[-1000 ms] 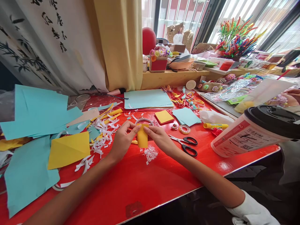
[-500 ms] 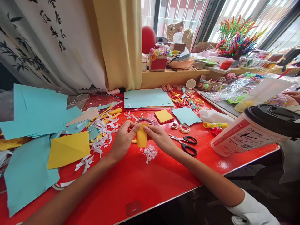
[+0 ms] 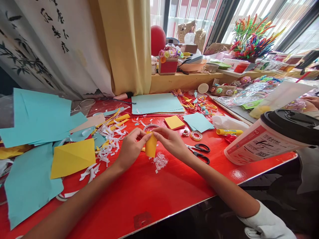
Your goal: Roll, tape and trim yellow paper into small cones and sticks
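Note:
A small piece of yellow paper (image 3: 151, 146), curved like a tube, hangs between my two hands above the red table (image 3: 139, 196). My left hand (image 3: 132, 146) pinches its upper left edge, and my right hand (image 3: 171, 142) holds its top right corner with the fingers closed. Just behind the hands lies a roll of tape (image 3: 151, 126), partly covered by my right hand. White paper scraps (image 3: 160, 161) are heaped below the yellow piece. Black-handled scissors (image 3: 201, 148) rest to the right of my right hand, their blades partly hidden by it.
Blue sheets (image 3: 40, 116), a yellow sheet (image 3: 72, 158) and white shreds (image 3: 109, 142) cover the left side. Behind are square yellow paper (image 3: 174, 122) and blue squares (image 3: 198, 122). A large lidded cup (image 3: 264, 142) stands tilted-looking at right; a person's hand (image 3: 312, 101) shows beyond.
My right hand has shifted slightly right and forward over the tape roll and scissor blades, its fingers more bent. The yellow paper has turned a little and looks more curved.

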The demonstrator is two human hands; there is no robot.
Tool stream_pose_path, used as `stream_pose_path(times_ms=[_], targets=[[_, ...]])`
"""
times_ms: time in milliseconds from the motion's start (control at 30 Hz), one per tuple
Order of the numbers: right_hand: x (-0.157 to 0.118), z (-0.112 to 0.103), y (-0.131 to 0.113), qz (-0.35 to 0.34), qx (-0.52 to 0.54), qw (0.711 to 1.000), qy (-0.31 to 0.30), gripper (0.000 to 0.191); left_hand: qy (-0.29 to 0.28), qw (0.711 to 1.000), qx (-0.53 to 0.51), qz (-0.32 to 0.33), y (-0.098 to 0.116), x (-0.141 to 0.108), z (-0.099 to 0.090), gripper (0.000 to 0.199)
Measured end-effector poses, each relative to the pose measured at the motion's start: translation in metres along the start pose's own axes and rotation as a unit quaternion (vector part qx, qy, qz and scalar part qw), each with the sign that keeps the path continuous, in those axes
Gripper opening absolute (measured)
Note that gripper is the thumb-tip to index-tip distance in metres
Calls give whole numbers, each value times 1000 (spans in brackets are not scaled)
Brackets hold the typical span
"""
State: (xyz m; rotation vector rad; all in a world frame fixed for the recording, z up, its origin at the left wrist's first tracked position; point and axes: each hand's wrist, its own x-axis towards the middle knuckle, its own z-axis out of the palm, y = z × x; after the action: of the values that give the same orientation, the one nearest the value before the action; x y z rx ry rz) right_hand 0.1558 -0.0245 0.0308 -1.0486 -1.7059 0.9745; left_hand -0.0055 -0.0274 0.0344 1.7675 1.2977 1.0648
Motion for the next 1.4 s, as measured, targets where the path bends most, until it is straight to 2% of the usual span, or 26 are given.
stream_pose_path(times_ms=[133, 233, 300, 433, 767, 900, 967, 1067, 1200, 1233, 1267, 1333, 1400], targets=[[-1, -3, -5, -17, -12, 1000, 6, 18, -38, 998, 36, 38, 1, -1, 2, 26], [-3, -1, -3, -23, -110, 994, 6, 16, -47, 990, 96, 88, 0, -2, 5, 24], [-4, 0, -2, -30, -165, 986, 4, 17, -50, 987, 115, 99, -1, -2, 6, 24], [-4, 0, -4, -25, -216, 976, -1, 16, -75, 988, 107, 85, -1, -2, 5, 25], [2, -10, -8, -4, -182, 983, 18, 20, -97, 987, 115, 52, 10, 3, 0, 29], [6, -15, -4, 8, -180, 981, 70, 20, -98, 985, 130, 52, 13, 4, -3, 30], [9, -18, -2, 7, -174, 982, 77, 21, -103, 984, 133, 54, 15, 4, -5, 30], [14, -32, 4, -4, -182, 978, 103, 21, -116, 982, 140, 53, 21, 4, -10, 31], [23, -58, 13, 24, -164, 954, 248, 23, -100, 981, 153, 69, 29, 4, -18, 32], [23, -60, 14, 29, -136, 960, 242, 24, -86, 983, 144, 73, 30, 4, -19, 29], [23, -59, 14, 30, -113, 970, 211, 25, -70, 985, 134, 78, 30, 5, -20, 26], [19, -46, 11, 15, -76, 991, 109, 26, -47, 987, 128, 86, 29, 7, -21, 23], [12, -27, 7, 6, -37, 999, 17, 26, -62, 985, 140, 76, 26, 8, -20, 21]])
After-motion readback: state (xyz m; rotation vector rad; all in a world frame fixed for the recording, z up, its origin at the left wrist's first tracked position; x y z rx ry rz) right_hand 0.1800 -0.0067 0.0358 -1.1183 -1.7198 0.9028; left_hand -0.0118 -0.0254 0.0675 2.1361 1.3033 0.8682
